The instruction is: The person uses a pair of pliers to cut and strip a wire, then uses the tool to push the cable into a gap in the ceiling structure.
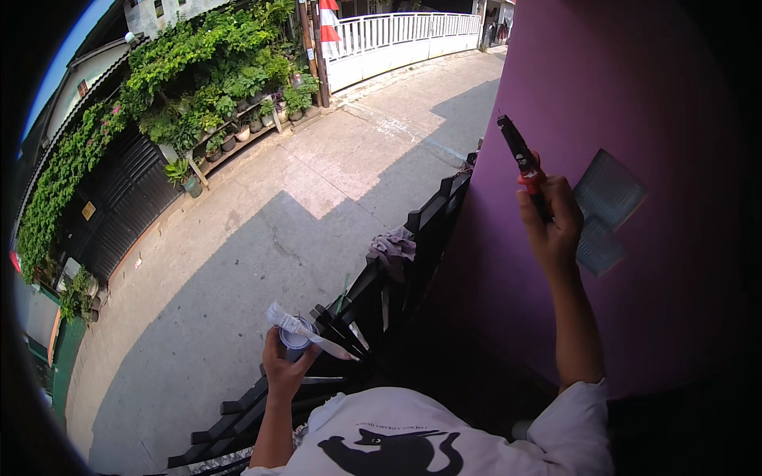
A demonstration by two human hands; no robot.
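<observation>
My left hand (283, 361), at the lower middle, is wrapped round a small blue-and-white cup (294, 339). A paintbrush (313, 336) with whitish bristles lies across the cup's mouth, its pale handle pointing right. Whether a finger also pins the brush I cannot tell. Raised at the right, my right hand (562, 218) is closed on a slim black-and-red tool (521, 151) with a thin tip, pointing up and left. Its exact kind is not clear. Behind that hand is a purple wall (667, 301), apart from the tool's tip.
Black fence slats (429, 214) run diagonally between me and the street (238, 262). A crumpled greyish cloth (391, 247) hangs over the fence top. Two pale bluish rectangular patches (609, 190) show on the wall. Across the street stand potted plants (242, 133) and a white gate (397, 47).
</observation>
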